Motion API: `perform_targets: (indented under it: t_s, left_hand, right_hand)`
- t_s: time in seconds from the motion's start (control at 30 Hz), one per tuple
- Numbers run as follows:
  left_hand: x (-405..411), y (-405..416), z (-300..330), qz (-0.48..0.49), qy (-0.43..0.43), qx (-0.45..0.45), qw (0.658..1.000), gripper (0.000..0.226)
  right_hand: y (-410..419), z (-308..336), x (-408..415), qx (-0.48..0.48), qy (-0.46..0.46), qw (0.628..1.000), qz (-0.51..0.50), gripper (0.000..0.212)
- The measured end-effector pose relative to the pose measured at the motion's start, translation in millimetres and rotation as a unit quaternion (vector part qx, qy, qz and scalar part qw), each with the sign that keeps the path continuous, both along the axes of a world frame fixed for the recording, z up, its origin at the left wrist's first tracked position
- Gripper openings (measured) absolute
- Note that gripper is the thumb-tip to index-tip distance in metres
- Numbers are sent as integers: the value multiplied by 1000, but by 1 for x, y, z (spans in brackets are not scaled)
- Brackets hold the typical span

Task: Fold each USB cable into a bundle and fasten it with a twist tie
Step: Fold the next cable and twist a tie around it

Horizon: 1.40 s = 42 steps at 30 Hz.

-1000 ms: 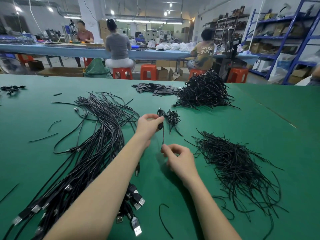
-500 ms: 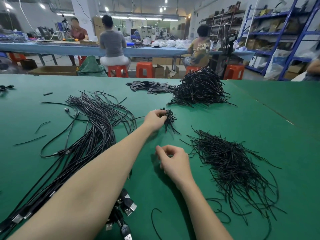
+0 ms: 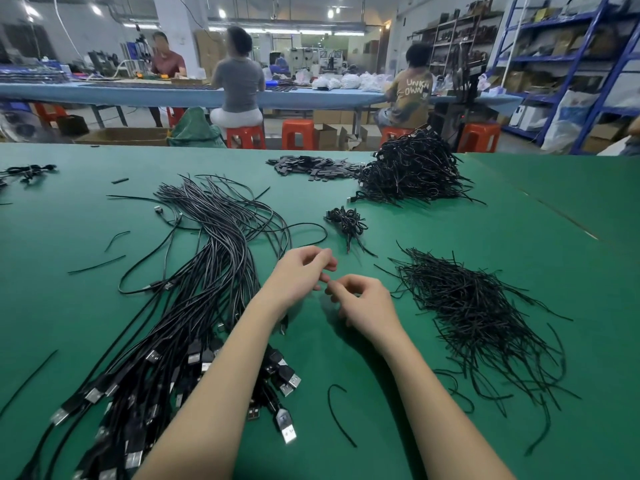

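1. Green table: all work items are laid out on it
2. Loose USB cables: spread in a long sheaf on the left side of the table, metal plugs gathered at the near end, partly covered by the left forearm
3. Twist ties: heaped in a loose pile to the right of the hands; one stray tie is seen lying between the forearms
4. Tied bundle: set down alone beyond the hands, apart from them
5. Finished bundles: piled at the far edge
6. Left hand: held above the table, fingers curled, nothing seen in its grasp
7. Right hand: fingers curled, fingertips close to the left hand's; whether a tie is pinched cannot be told
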<state>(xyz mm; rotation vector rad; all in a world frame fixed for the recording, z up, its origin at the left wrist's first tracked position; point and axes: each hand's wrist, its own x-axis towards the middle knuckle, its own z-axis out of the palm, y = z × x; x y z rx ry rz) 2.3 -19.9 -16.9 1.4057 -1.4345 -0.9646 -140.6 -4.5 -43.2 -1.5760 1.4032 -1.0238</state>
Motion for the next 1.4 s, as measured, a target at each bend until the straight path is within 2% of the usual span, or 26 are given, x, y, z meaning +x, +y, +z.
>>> perform_targets:
  t_s: [0.1, 0.17, 0.23, 0.33, 0.37, 0.5, 0.57, 0.67, 0.73, 0.77, 0.83, 0.9, 1.0, 1.07, 1.1, 1.17, 1.2, 1.3, 1.37, 1.4]
  left_hand:
    - [6, 5, 4, -5, -3, 10, 1000, 35]
    - [12, 4, 7, -6, 5, 10, 1000, 39]
    - [18, 3, 7, 1, 25, 9, 1000, 40]
    - [25, 2, 2, -8, 26, 14, 1000, 41]
    - [27, 1, 0, -12, 24, 15, 1000, 41]
    - [34, 0, -1, -15, 28, 8, 999, 43]
    - [35, 2, 1, -20, 21, -4, 1000, 44]
    - [33, 8, 3, -50, -87, -36, 994, 48]
    - [26, 16, 8, -94, -165, -26, 981, 51]
    - [20, 19, 11, -131, -168, -12, 977, 55]
    - [6, 25, 16, -204, -126, 23, 970, 65]
    - [-6, 28, 19, -244, -94, 35, 965, 64]
    - [-20, 30, 23, -225, -87, 8, 971, 51]
    - [-26, 29, 26, -190, 2, 31, 981, 49]
    - [-28, 30, 28, -190, 65, 46, 979, 50]
    - [-31, 30, 31, -197, 192, 40, 961, 41]
    - [-33, 30, 34, -199, 255, 32, 946, 34]
    - [-37, 30, 39, -188, 387, 53, 901, 33]
    - [-39, 29, 40, -176, 427, 79, 883, 35]
    - [-39, 29, 40, -169, 444, 89, 875, 37]
  right_hand:
    - [2, 3, -2, -4, 48, 999, 23, 14]
    - [6, 7, 0, -44, 120, 991, 42, 10]
    - [14, 14, 8, -73, 195, 977, 55, 20]
    - [27, 21, 25, -77, 295, 949, 82, 44]
    - [31, 21, 31, -80, 322, 939, 90, 44]
    - [29, 26, 32, -59, 352, 928, 103, 20]
    - [22, 36, 15, -11, 332, 931, 153, 17]
    - [16, 56, -16, 65, 188, 947, 253, 7]
    - [12, 64, -33, 72, 97, 966, 226, 11]
    - [10, 65, -39, 71, 52, 977, 192, 13]
    - [3, 66, -45, 72, -56, 991, 100, 15]
    - [-2, 63, -51, 76, -157, 984, 38, 21]
    - [-2, 57, -52, 69, -152, 985, 43, 22]
    - [-2, 49, -48, 72, -142, 987, 37, 24]
    - [-2, 44, -47, 90, -177, 979, 48, 23]
    - [-2, 38, -44, 140, -298, 940, 86, 32]
    - [-2, 36, -43, 148, -314, 932, 104, 36]
    - [4, 35, -36, 60, -128, 977, 162, 33]
    - [9, 35, -30, 9, -36, 981, 188, 39]
    - [11, 37, -27, 4, -10, 981, 194, 34]
